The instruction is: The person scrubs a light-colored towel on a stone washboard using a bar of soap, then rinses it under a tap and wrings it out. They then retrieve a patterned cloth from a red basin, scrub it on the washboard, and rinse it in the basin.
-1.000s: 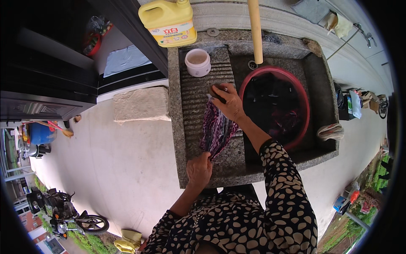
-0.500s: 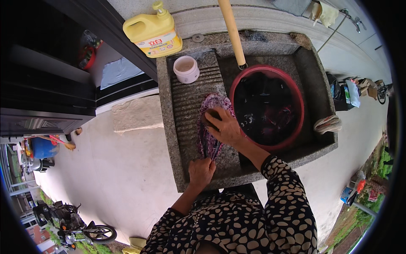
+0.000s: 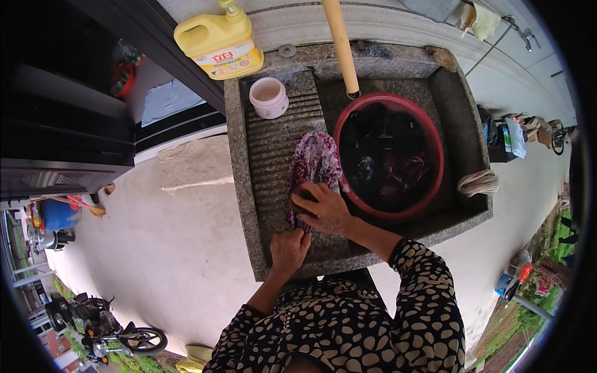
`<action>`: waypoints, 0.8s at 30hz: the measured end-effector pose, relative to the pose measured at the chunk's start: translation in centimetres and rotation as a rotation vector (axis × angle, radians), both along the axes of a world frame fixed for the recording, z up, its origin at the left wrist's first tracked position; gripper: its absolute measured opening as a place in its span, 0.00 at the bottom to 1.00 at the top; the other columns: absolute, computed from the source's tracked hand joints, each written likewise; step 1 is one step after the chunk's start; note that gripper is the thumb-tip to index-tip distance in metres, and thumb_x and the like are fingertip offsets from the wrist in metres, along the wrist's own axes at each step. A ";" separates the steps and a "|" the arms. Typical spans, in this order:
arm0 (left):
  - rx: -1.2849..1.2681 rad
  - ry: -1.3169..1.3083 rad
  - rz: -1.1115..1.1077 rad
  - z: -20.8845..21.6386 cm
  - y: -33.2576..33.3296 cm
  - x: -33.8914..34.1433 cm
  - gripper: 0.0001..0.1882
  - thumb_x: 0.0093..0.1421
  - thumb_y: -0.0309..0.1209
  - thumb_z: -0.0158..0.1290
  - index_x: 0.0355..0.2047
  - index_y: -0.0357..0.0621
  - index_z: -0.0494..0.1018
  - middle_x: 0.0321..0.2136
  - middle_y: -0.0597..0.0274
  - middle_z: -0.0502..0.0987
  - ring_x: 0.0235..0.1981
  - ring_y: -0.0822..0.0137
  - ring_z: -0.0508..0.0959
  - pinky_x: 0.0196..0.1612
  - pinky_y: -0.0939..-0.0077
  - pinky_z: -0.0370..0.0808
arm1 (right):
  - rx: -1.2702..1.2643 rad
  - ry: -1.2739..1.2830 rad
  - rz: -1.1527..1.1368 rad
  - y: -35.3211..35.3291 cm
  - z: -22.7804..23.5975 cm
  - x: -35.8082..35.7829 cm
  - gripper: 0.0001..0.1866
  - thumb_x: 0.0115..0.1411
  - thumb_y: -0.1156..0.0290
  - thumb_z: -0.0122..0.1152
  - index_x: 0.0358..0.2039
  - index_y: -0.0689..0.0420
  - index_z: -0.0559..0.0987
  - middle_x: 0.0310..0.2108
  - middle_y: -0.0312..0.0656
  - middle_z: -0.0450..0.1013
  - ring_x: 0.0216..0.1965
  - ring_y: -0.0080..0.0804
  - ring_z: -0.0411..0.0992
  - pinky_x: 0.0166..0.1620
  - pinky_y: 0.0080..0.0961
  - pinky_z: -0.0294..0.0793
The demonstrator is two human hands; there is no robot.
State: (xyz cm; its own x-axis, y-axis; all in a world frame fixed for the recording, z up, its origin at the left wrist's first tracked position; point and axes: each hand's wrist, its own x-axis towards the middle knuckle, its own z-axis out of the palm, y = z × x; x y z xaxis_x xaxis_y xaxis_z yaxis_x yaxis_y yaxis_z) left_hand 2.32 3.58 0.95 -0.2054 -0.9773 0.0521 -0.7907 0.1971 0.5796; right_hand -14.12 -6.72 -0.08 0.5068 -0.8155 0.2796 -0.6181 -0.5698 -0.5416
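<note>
A wet purple-and-white patterned cloth (image 3: 318,152) lies lengthwise on the ribbed washboard (image 3: 261,155) of a stone sink. My left hand (image 3: 290,250) is closed on its near end. My right hand (image 3: 326,210) grips a brown scrubbing brush (image 3: 304,198) pressed on the cloth, close to the left hand; its bristles are hidden. Right of the cloth, a red basin (image 3: 442,161) holds dark water and dark soaked fabric. A small pink-white tub (image 3: 269,99) stands open at the washboard's far left.
A yellow pump jug (image 3: 221,42) stands by the sink's far left corner. A wooden-coloured pole (image 3: 341,46) slants into the sink behind the basin. A bundled rag (image 3: 478,183) hangs over the right rim (image 3: 465,112). A motorcycle (image 3: 106,323) stands at lower left.
My right hand and the brush have slid toward me along the cloth, baring its far end. My left hand keeps its hold. The whole view has shifted slightly.
</note>
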 end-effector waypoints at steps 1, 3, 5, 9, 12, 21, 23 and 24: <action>-0.013 -0.026 -0.019 -0.1 -0.1 0.1 0.14 0.49 0.28 0.56 0.14 0.45 0.63 0.11 0.56 0.65 0.15 0.54 0.70 0.24 0.60 0.60 | -0.037 0.059 0.091 1.3 0.1 0.1 0.24 0.50 0.60 0.66 0.49 0.45 0.75 0.50 0.43 0.63 0.46 0.46 0.67 0.45 0.41 0.74; 0.001 -0.044 -0.046 -0.4 0.2 0.0 0.12 0.49 0.28 0.56 0.15 0.45 0.64 0.11 0.56 0.67 0.16 0.54 0.71 0.24 0.59 0.61 | -0.105 0.106 0.047 -0.9 -0.7 -0.1 0.24 0.50 0.60 0.67 0.49 0.45 0.75 0.50 0.44 0.63 0.46 0.46 0.66 0.44 0.41 0.74; 0.037 -0.037 -0.078 -0.4 0.0 -0.2 0.11 0.49 0.28 0.56 0.15 0.45 0.65 0.11 0.56 0.67 0.16 0.54 0.71 0.24 0.59 0.62 | -0.112 0.092 -0.126 -7.1 -2.4 -0.5 0.24 0.51 0.61 0.66 0.50 0.46 0.75 0.50 0.44 0.61 0.48 0.46 0.65 0.44 0.40 0.74; 0.160 -0.059 -0.091 0.5 2.0 1.2 0.14 0.51 0.30 0.57 0.16 0.44 0.65 0.13 0.55 0.65 0.18 0.54 0.70 0.28 0.58 0.65 | 0.326 -0.295 -0.406 -12.8 -4.5 -0.5 0.24 0.54 0.64 0.66 0.52 0.53 0.76 0.45 0.42 0.70 0.43 0.32 0.69 0.43 0.31 0.74; 0.181 -0.018 -0.062 2.2 1.9 1.7 0.13 0.53 0.37 0.59 0.27 0.42 0.70 0.23 0.52 0.69 0.28 0.52 0.72 0.33 0.56 0.68 | 0.739 -1.105 -0.432 -14.7 -4.9 -1.4 0.20 0.55 0.68 0.67 0.48 0.60 0.79 0.34 0.35 0.78 0.33 0.17 0.71 0.37 0.20 0.72; 0.205 0.114 0.209 -3.7 -10.3 -0.5 0.19 0.65 0.43 0.49 0.41 0.38 0.65 0.39 0.49 0.65 0.39 0.54 0.68 0.40 0.51 0.68 | 1.150 -1.397 -0.445 -12.1 -3.1 -2.3 0.18 0.55 0.69 0.67 0.46 0.61 0.80 0.34 0.36 0.78 0.30 0.19 0.74 0.31 0.19 0.72; 0.312 0.526 0.604 -3.5 -9.8 0.4 0.19 0.66 0.41 0.46 0.46 0.37 0.62 0.43 0.49 0.66 0.43 0.55 0.69 0.45 0.52 0.67 | 1.277 -1.464 -0.439 -12.9 -3.3 -3.6 0.17 0.55 0.70 0.66 0.45 0.61 0.80 0.35 0.36 0.78 0.30 0.20 0.74 0.31 0.19 0.73; 0.168 0.597 0.741 -4.4 -8.8 0.6 0.20 0.67 0.41 0.46 0.48 0.37 0.61 0.44 0.50 0.67 0.44 0.55 0.69 0.46 0.54 0.67 | 1.282 -1.497 -0.383 -12.7 -3.2 -3.7 0.18 0.56 0.66 0.65 0.46 0.59 0.78 0.32 0.34 0.78 0.27 0.21 0.75 0.27 0.21 0.74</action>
State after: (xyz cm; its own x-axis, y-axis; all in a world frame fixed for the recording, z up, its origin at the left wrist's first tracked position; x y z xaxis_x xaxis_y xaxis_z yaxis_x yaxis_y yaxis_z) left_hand 2.93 -5.21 -3.42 0.4812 -0.8525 -0.2041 -0.2473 -0.3554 0.9014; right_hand -17.84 -19.46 -3.24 0.2536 -0.8361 -0.4864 0.6505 0.5195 -0.5540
